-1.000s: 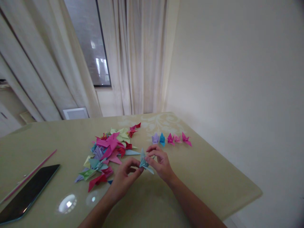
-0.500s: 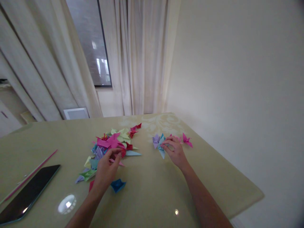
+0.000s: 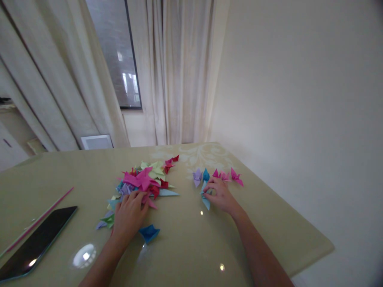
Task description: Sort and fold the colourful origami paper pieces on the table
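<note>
My right hand [image 3: 220, 195] pinches a light blue origami crane [image 3: 205, 197] low over the table. Behind it stand a lilac crane [image 3: 197, 177], a darker blue crane [image 3: 206, 175] and several pink cranes [image 3: 237, 177] in a rough row. On the left, my left hand [image 3: 131, 210] rests at the front of a heap of folded paper cranes [image 3: 143, 179], its fingers curled beside a pink piece [image 3: 151, 201]. What those fingertips grip, if anything, is hidden. Near the left wrist lies a blue folded crane [image 3: 149, 233], apart from the heap.
On the far left lie a black phone or tablet [image 3: 38, 243] and a thin pink stick [image 3: 44, 215]. Small red folded pieces [image 3: 170, 162] trail off behind the heap. A wall [image 3: 299, 119] borders the table [image 3: 185, 255] on the right; curtains [image 3: 179, 79] hang behind.
My right hand has brought the light blue crane nearer and lower, away from the row, uncovering the darker blue crane. My left hand has lowered onto the front of the heap, its fingers more curled.
</note>
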A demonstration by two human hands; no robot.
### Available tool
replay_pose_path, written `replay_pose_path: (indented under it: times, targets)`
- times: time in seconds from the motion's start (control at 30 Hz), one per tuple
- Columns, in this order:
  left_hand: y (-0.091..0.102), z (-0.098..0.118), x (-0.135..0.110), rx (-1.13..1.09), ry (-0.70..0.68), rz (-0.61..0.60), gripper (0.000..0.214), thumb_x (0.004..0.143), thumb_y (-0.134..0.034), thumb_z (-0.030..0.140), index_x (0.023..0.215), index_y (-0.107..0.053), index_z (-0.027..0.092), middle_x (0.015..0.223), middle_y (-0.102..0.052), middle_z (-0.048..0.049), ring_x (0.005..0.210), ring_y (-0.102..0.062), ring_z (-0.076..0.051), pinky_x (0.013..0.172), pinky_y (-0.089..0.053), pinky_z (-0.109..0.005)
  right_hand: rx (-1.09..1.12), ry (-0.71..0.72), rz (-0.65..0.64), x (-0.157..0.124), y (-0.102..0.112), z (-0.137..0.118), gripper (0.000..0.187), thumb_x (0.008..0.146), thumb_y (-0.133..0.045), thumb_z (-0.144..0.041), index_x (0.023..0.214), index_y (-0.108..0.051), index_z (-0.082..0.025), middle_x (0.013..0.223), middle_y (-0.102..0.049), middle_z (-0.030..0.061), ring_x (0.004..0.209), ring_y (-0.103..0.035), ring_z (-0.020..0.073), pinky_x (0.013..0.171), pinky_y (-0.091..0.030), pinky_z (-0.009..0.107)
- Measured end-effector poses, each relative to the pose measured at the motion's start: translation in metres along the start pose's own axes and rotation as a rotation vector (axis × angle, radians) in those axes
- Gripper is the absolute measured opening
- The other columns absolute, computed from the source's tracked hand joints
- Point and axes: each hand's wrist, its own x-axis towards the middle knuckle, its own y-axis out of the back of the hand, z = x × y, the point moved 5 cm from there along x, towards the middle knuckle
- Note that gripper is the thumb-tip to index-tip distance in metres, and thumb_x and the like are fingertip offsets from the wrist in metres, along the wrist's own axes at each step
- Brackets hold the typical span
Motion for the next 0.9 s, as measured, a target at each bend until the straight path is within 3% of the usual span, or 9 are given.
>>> replay_pose_path:
  times: [0.17, 0.4, 0.67, 0.9]
  targets:
    - [0.003, 0.003, 0.0, 0.032, -0.015, -0.047, 0.036, 0.105, -0.045, 0.031, 0.126, -0.073, 0.022, 0.13, -0.072, -0.0131, 0.121, -0.064, -0.035, 0.095, -0.048, -0.047, -0.023, -0.007, 0.011, 0.001, -0.004, 0.006, 0.012, 0.082, -0.086, -0.018, 0.091, -0.083, -0.027, 0.105, -0.07, 0.0051, 0.106, -0.064, 0.0282, 0.097, -0.04, 0.046]
    - [0.022, -0.013, 0.005, 0.102, 0.103, 0.115, 0.039, 0.106, -0.047, 0.039, 0.133, -0.069, 0.021, 0.139, -0.067, -0.0149, 0.123, -0.061, -0.037, 0.096, -0.049, -0.048, -0.064, -0.022, 0.016, 0.002, -0.005, 0.011, 0.013, 0.082, -0.086, -0.017, 0.09, -0.084, -0.027, 0.106, -0.069, 0.0047, 0.106, -0.064, 0.0279, 0.098, -0.039, 0.045]
    - [0.006, -0.028, 0.011, 0.05, 0.126, -0.053, 0.04, 0.105, -0.047, 0.04, 0.132, -0.068, 0.021, 0.136, -0.07, -0.0154, 0.12, -0.067, -0.037, 0.097, -0.051, -0.05, -0.075, 0.006, 0.055, 0.006, -0.009, 0.01, 0.01, 0.087, -0.083, -0.019, 0.093, -0.083, -0.027, 0.105, -0.069, 0.0051, 0.105, -0.063, 0.027, 0.097, -0.039, 0.044]
    - [0.008, -0.029, 0.011, 0.021, 0.119, -0.015, 0.043, 0.105, -0.042, 0.034, 0.135, -0.066, 0.017, 0.133, -0.073, -0.0185, 0.115, -0.071, -0.038, 0.092, -0.054, -0.05, -0.08, 0.017, 0.08, 0.012, -0.013, 0.011, 0.009, 0.092, -0.078, -0.021, 0.096, -0.082, -0.027, 0.107, -0.068, 0.0048, 0.106, -0.062, 0.026, 0.095, -0.042, 0.042]
